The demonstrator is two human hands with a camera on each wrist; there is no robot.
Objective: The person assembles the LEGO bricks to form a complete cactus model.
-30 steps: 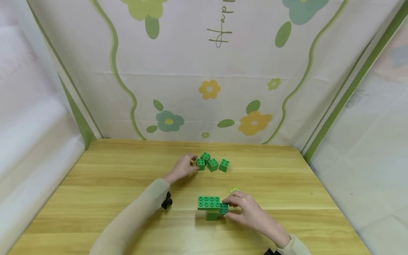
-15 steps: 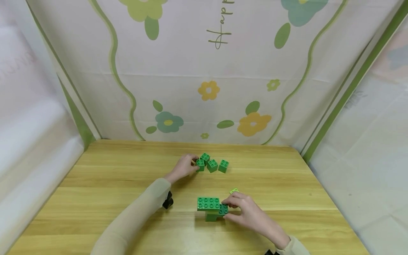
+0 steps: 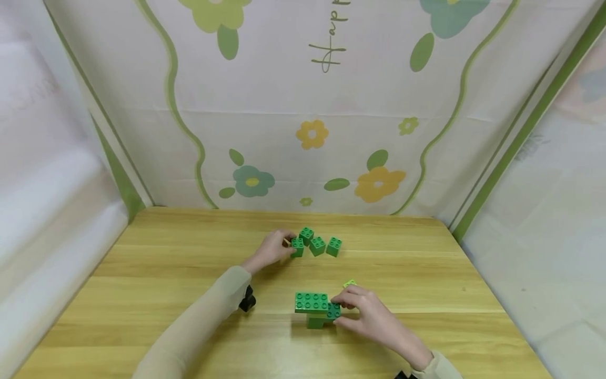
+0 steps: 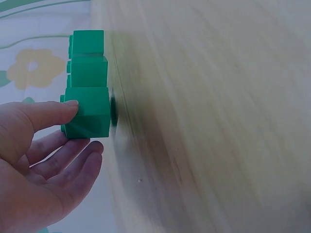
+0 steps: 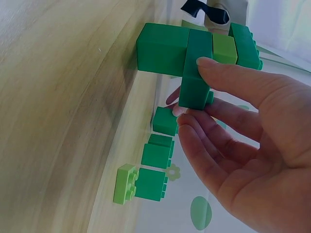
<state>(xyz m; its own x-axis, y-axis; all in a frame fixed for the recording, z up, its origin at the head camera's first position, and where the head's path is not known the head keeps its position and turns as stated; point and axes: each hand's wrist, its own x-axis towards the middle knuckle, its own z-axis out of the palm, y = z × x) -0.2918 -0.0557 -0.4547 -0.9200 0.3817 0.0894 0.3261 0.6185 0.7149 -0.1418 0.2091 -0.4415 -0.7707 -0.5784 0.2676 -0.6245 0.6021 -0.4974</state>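
Note:
In the head view, my left hand (image 3: pixel 273 247) pinches a green toy building brick (image 3: pixel 297 247) at the back of the table. The left wrist view shows the thumb on one face of that brick (image 4: pixel 87 112) and the fingers curled under it. My right hand (image 3: pixel 371 315) grips the side of a small brick structure (image 3: pixel 311 302) nearer the front. Its thumb (image 5: pixel 228 73) presses a dark green brick (image 5: pixel 197 73) that juts out between a thick green base brick (image 5: pixel 163 48) and a lime brick (image 5: pixel 224 48). A wide studded green brick (image 5: pixel 244 46) tops the structure.
Three more green bricks, among them one at the right (image 3: pixel 334 246), stand close to the left hand's brick. A lime brick (image 3: pixel 349 283) lies just beyond the right hand. The wooden tabletop (image 3: pixel 189 226) meets a flowered cloth backdrop (image 3: pixel 274 131).
The brick in my left hand has shifted slightly toward me, away from the brick behind it. My right hand keeps its grip on the structure, almost unmoved.

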